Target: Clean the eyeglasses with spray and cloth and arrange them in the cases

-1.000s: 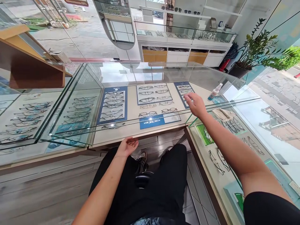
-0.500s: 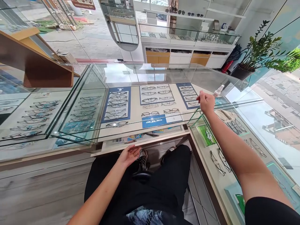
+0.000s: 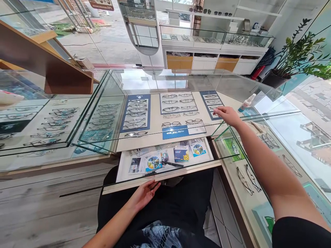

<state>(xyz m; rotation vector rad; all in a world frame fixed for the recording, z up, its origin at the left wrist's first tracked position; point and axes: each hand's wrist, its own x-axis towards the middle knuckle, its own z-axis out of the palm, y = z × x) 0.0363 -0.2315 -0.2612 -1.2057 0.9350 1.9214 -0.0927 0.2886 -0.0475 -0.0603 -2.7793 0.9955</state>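
My left hand (image 3: 145, 195) is at the front edge of a pulled-out drawer (image 3: 165, 179), its fingers hooked around the edge. Inside lie a black pen (image 3: 172, 164), leaflets with round colour pictures (image 3: 153, 162) and a blue and yellow card (image 3: 181, 155). Above the glass display case, my right hand (image 3: 227, 115) has its fingers bent and drawn together, with nothing visible in them. A small white spray bottle (image 3: 247, 102) stands just beyond it, apart from the fingers. Under the glass, several eyeglasses (image 3: 136, 112) lie in rows on blue-edged trays.
A side glass case (image 3: 245, 179) with more eyeglasses runs along my right. Another case (image 3: 49, 127) is on the left, below a brown wooden ledge (image 3: 68, 81). A potted plant (image 3: 292, 58) stands at the far right. White cabinets (image 3: 205, 62) line the back.
The drawer has slid out towards me with my left hand at its edge, exposing its contents. My right hand's fingers have loosened a little. The view has shifted slightly.
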